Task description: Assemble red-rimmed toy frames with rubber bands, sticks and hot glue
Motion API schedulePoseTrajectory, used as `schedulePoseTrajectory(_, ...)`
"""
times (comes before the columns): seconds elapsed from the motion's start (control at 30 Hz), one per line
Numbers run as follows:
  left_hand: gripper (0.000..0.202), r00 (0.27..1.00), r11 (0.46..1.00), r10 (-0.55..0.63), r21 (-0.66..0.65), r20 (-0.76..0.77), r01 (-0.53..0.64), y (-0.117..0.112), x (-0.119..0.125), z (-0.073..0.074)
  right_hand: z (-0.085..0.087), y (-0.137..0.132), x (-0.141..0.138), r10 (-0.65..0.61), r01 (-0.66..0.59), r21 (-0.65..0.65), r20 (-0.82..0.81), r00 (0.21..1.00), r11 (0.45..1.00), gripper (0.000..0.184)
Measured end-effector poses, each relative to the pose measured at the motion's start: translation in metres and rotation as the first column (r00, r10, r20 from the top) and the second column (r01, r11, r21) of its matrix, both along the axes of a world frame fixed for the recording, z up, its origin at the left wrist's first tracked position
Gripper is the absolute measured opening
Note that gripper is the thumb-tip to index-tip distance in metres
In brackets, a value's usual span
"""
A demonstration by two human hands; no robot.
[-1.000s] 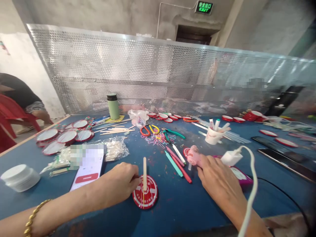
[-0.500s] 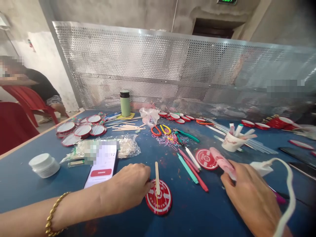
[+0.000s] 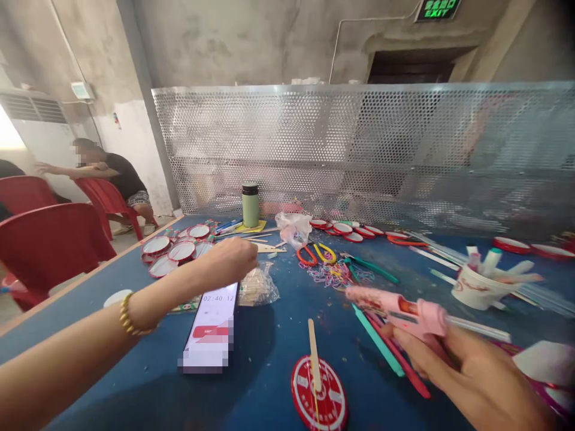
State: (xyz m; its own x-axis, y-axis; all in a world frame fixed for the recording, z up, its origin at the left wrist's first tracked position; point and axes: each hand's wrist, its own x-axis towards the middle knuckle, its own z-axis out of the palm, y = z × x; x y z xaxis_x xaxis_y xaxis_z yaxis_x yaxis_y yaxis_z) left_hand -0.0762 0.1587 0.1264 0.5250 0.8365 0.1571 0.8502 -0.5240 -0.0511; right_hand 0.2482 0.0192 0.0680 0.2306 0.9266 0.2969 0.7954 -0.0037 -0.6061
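My right hand (image 3: 467,374) is wrapped round a pink glue gun (image 3: 399,311), lifted over the blue table (image 3: 269,353) with its nozzle pointing left. My left hand (image 3: 231,263) reaches far forward above a clear bag of sticks (image 3: 256,288), fingers curled downward; whether it holds anything is hidden. A red round disc (image 3: 320,394) with a wooden stick (image 3: 313,354) laid on it lies near the front edge, apart from both hands. A phone (image 3: 210,328) with a lit screen lies left of the disc.
Red-rimmed round mirrors (image 3: 173,248) lie at the left back, a green bottle (image 3: 250,205) behind them. Scissors (image 3: 314,254), coloured rubber bands, pens (image 3: 381,347) and a white cup (image 3: 478,286) of sticks crowd the middle and right. A perforated metal screen (image 3: 359,149) walls the back. Red chairs (image 3: 45,239) and a seated person are at left.
My left hand has let go of the red disc and moved forward and up over the stick bag. My right hand has raised the pink glue gun off the table.
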Motion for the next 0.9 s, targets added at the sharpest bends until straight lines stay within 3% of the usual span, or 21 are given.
schedulePoseTrajectory(0.13,0.023,0.998,0.998,-0.057,-0.033,-0.005,0.057,0.051,0.015,-0.006,0.005,0.010,-0.019,0.121,-0.160,-0.164,-0.227,0.966,0.973,0.048)
schedulePoseTrajectory(0.33,0.021,0.994,0.993,-0.030,-0.115,-0.107,0.018,0.098,0.042,-0.036,-0.005,0.011,-0.020,0.164,-0.272,-0.182,-0.453,0.876,0.945,0.042)
schedulePoseTrajectory(0.57,0.018,0.993,0.988,-0.057,-0.151,-0.106,0.041,0.111,0.042,-0.061,-0.009,0.008,-0.016,0.172,-0.294,-0.216,-0.450,0.876,0.931,0.043)
schedulePoseTrajectory(0.9,0.021,0.995,0.959,-0.101,-0.267,-0.003,0.096,0.117,0.038,-0.060,-0.005,0.005,-0.011,0.296,-0.437,-0.285,-0.424,0.856,0.853,0.049)
